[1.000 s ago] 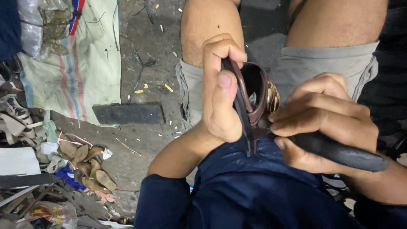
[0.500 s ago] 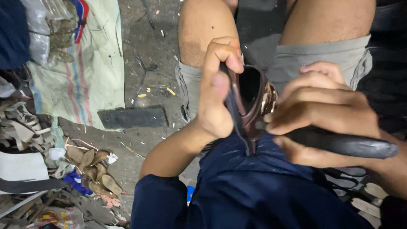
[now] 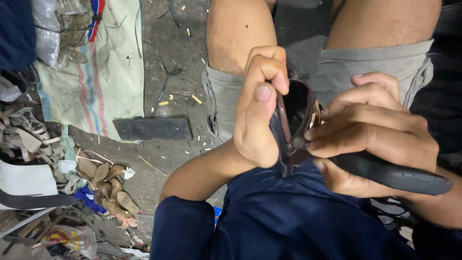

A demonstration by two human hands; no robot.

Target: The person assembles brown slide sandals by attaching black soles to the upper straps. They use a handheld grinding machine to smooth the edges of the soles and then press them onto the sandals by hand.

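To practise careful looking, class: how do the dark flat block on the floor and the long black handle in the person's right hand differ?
The flat block is a rectangle with square corners; the black handle is long, rounded and tapering. The block lies alone on the dirty floor, touched by nothing; the handle is gripped in the right hand above the lap. Both are dark and plain.

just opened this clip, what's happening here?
A seated person holds a dark brown shoe over their lap with both hands. The left hand pinches the shoe's edge between thumb and fingers, while the right hand presses against its other side and grips a black tool handle. On the floor to the side lie a black block, a striped sack and a pile of leather scraps.
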